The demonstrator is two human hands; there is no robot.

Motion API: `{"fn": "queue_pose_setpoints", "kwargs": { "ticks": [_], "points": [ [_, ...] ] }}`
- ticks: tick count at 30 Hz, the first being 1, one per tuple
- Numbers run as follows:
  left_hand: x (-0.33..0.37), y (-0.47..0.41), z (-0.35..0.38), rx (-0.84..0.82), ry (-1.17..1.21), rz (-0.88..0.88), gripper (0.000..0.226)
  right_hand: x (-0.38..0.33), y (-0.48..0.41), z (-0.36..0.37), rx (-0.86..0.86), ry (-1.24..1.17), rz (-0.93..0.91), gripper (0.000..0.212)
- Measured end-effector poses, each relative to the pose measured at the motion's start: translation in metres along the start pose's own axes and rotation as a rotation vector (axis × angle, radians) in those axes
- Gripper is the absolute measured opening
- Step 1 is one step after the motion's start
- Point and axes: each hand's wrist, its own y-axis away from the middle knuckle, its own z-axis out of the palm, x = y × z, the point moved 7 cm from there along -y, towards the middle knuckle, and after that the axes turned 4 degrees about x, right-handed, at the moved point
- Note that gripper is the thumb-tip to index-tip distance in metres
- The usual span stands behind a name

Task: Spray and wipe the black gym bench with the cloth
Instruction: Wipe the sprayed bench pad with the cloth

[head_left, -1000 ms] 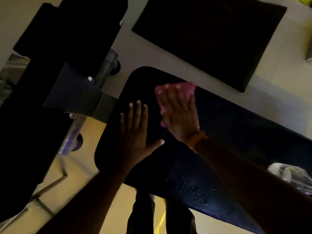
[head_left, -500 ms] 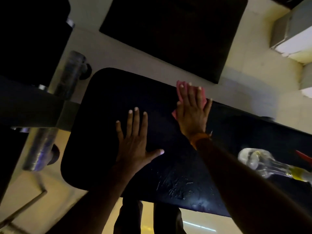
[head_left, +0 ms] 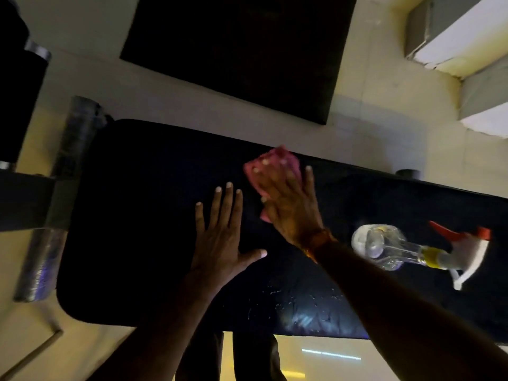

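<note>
The black gym bench (head_left: 137, 215) runs across the view from left to right. My left hand (head_left: 220, 237) lies flat on its pad, fingers spread, holding nothing. Just to its right, my right hand (head_left: 288, 204) presses a pink cloth (head_left: 272, 163) against the pad near the far edge; the cloth sticks out past my fingertips. A clear spray bottle (head_left: 390, 247) with a red-and-white trigger head lies on its side on the bench, right of my right forearm. Wet droplets glint on the pad near the front edge.
A black floor mat (head_left: 242, 50) lies beyond the bench. A metal roller bar (head_left: 55, 202) and dark frame parts stand at the bench's left end. Pale steps (head_left: 453, 45) rise at the top right. My legs (head_left: 228, 358) show below the front edge.
The view has shifted right along the bench, bringing the spray bottle fully into sight. My right hand has slid the pink cloth along the pad; my left hand stays flat on the pad.
</note>
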Motion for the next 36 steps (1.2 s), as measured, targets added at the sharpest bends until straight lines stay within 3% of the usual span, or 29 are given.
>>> {"fn": "queue_pose_setpoints", "kwargs": {
  "ticks": [3,4,8,9,12,13,16,17,21,22,24,26,30,34,36],
  "points": [
    [0.012,-0.006,0.004,-0.013,-0.004,-0.019,0.135,0.056,0.006,-0.004,0.046,-0.036,0.548,0.066],
    [0.014,-0.008,0.006,-0.014,-0.009,-0.029,0.136,0.051,0.006,-0.004,0.028,-0.070,0.592,0.064],
    [0.022,-0.011,0.010,-0.008,0.002,-0.041,0.137,0.027,0.020,-0.001,-0.004,-0.023,0.035,0.074],
    [0.023,-0.011,0.010,-0.008,0.002,-0.038,0.137,0.045,0.021,-0.003,0.009,0.019,0.073,0.078],
    [0.032,-0.015,0.015,-0.034,-0.017,-0.025,0.138,0.085,0.026,-0.005,0.036,-0.037,0.625,0.066],
    [0.035,-0.016,0.017,-0.038,-0.017,-0.027,0.138,0.076,0.026,-0.004,0.021,-0.100,0.663,0.064],
    [0.046,-0.020,0.021,-0.043,0.003,-0.048,0.140,0.052,0.035,-0.003,0.006,-0.117,0.292,0.065],
    [0.050,-0.021,0.022,-0.040,0.007,-0.041,0.140,0.065,0.038,-0.004,-0.005,-0.101,0.279,0.066],
    [0.063,-0.022,0.029,-0.044,-0.020,0.027,0.136,0.104,0.039,-0.001,0.013,-0.214,0.854,0.062],
    [0.063,-0.022,0.029,-0.042,-0.022,0.026,0.135,0.089,0.039,-0.002,0.019,-0.249,0.829,0.062],
    [0.063,-0.022,0.029,-0.045,-0.031,0.025,0.135,0.060,0.050,-0.001,0.017,-0.234,0.598,0.061],
    [0.063,-0.021,0.029,-0.046,-0.044,0.038,0.135,0.071,0.062,-0.002,-0.009,-0.217,0.497,0.060],
    [0.068,-0.023,0.032,-0.058,-0.069,0.065,0.133,0.104,0.044,0.000,-0.007,-0.297,0.825,0.062],
    [0.071,-0.020,0.033,-0.050,-0.081,0.081,0.127,0.061,0.060,-0.002,-0.017,-0.231,0.511,0.061],
    [0.074,-0.019,0.034,-0.037,-0.080,0.100,0.126,0.084,0.061,-0.001,-0.007,-0.226,0.586,0.060]
  ]
}}
